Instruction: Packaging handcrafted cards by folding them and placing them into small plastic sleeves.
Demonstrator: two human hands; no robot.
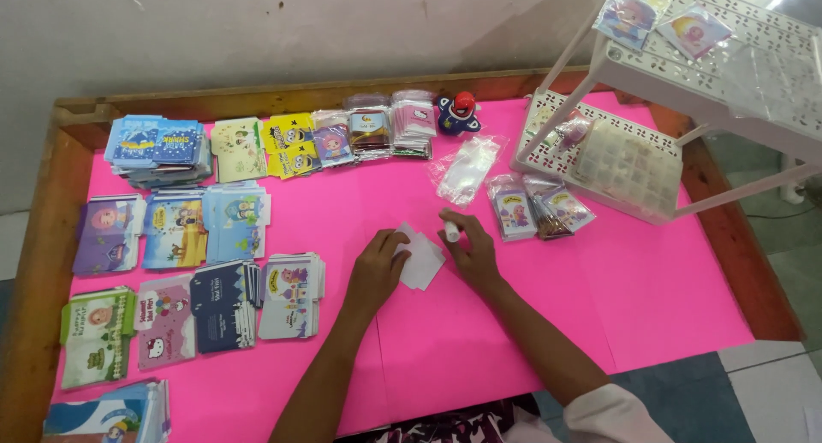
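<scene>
My left hand (377, 267) rests on the pink table cover (531, 323), its fingers pressing the left edge of a small stack of white paper pieces (422, 259). My right hand (471, 248) lies just right of that stack and grips a small white tube (451, 231) between thumb and fingers, close to the paper's upper corner. A clear plastic bag (467, 169) lies a little beyond both hands.
Stacks of colourful printed envelopes (205, 229) cover the left half. Packets in clear sleeves (535, 208) lie to the right of the hands. A white plastic rack (676, 92) stands at the back right. A small blue and red toy (460, 113) sits by the wooden rim (257, 96).
</scene>
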